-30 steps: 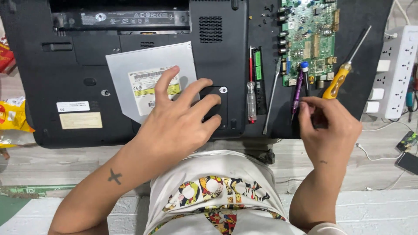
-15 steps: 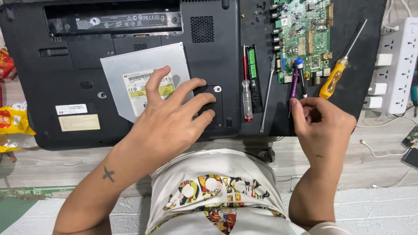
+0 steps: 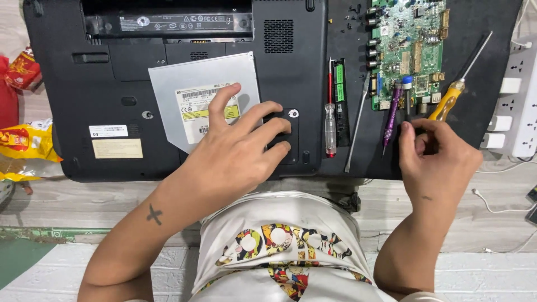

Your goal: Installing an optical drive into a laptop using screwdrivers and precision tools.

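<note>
black plastic fills most of the view: an upturned laptop (image 3: 168,95) lies base-up on the tabletop (image 3: 84,204), its battery bay at the far edge already bare. a silver optical drive (image 3: 190,100) rests loose on top of the base, out of its slot, so that part of the strip-down looks done. the left hand (image 3: 235,156) lies flat and spread, index finger on the drive's label, the other fingers over a small black cover with a pale screw (image 3: 293,113) just beside them; it grips nothing. the right hand (image 3: 433,154) is loosely curled on the dark mat (image 3: 492,50), fingertips by the lower ends of a purple-handled driver (image 3: 391,112) and an orange-handled screwdriver (image 3: 447,100); whether it has closed on either i cannot tell. a green circuit board (image 3: 411,45), a red-handled screwdriver (image 3: 330,120) and a thin metal pick (image 3: 358,128) lie between the hands. judging by this, the base shell is still on, with the small cover apparently not yet removed. a white power strip (image 3: 520,106) sits at the right edge.
</note>
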